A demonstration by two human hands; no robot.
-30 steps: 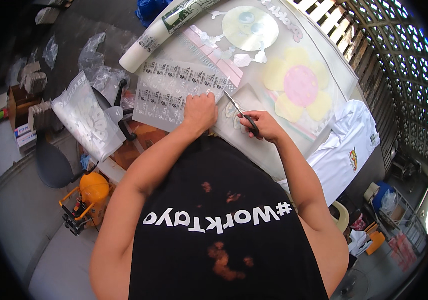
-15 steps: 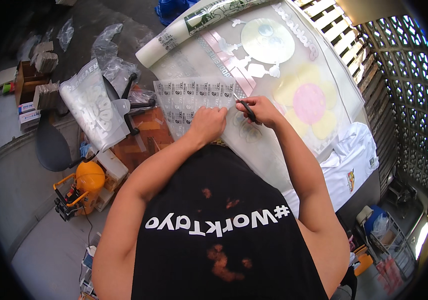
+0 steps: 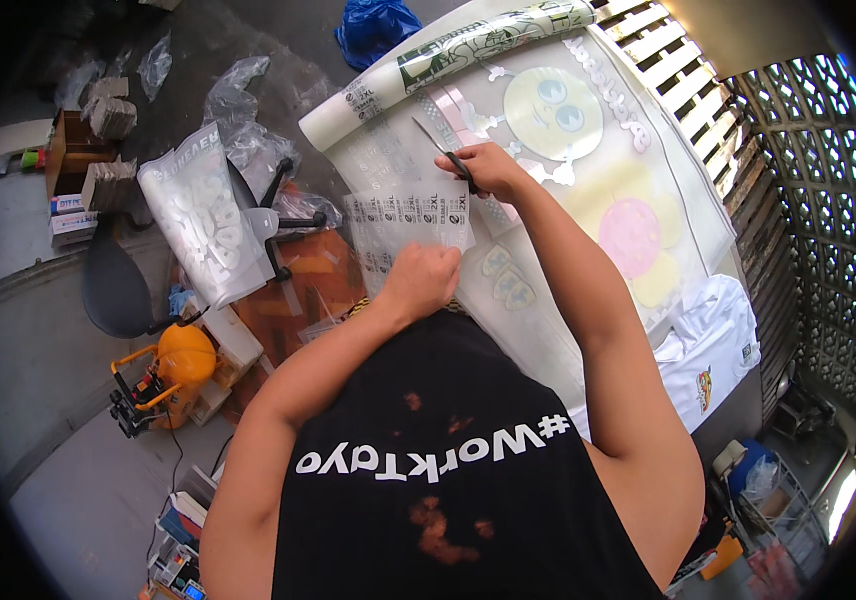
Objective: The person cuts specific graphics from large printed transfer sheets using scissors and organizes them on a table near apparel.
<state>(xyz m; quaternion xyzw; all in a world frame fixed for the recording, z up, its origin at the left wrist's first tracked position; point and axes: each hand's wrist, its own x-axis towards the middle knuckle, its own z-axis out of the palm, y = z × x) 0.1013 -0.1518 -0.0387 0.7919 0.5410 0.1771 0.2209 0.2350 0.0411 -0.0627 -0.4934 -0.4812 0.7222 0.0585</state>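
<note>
My left hand (image 3: 422, 282) is closed on the near right edge of a translucent film sheet (image 3: 378, 215) printed with rows of small black labels. The sheet bends upward a little in front of me. My right hand (image 3: 491, 172) is closed round the black handles of a pair of scissors (image 3: 438, 138). Their blades point away and to the left, over the far edge of the sheet. Beneath both hands spreads a large printed film (image 3: 558, 250) with a yellow smiling figure and a pink-centred flower.
A film roll (image 3: 348, 103) lies across the far end of the large film. Folded white shirts (image 3: 713, 340) sit at the right. Leftward are a rolled printed film (image 3: 198, 220) on a chair, an orange air compressor (image 3: 180, 362) and crumpled clear plastic (image 3: 238, 95).
The scissors have moved away from the sheet's right edge to above its far edge, with my right hand. My left hand keeps its hold on the sheet. The whole view has shifted slightly.
</note>
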